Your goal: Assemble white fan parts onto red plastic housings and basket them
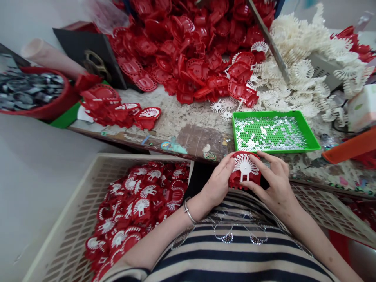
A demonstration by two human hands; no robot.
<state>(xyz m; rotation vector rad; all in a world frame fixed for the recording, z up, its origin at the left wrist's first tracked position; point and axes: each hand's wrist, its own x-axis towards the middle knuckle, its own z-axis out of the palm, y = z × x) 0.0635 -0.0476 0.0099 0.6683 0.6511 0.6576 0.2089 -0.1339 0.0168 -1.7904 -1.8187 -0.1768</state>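
Observation:
Between my two hands is a red plastic part [234, 181] with a white fan-shaped piece [245, 167] lying on its face. My left hand [217, 181] grips its left side, fingers along the edge. On the other side, my right hand [274, 177] holds the right edge, with the thumb touching the lower part of the white piece. Just beyond my hands, a green tray [311, 141] with many small shiny metal pieces rests on the worn workbench [194, 143].
A heap of red parts [199, 70] and a pile of white fan pieces [302, 70] cover the bench's back. Below left stands a crate [73, 211] of joined parts. A red tub [63, 94] sits far left; an orange-handled screwdriver [352, 148] lies right.

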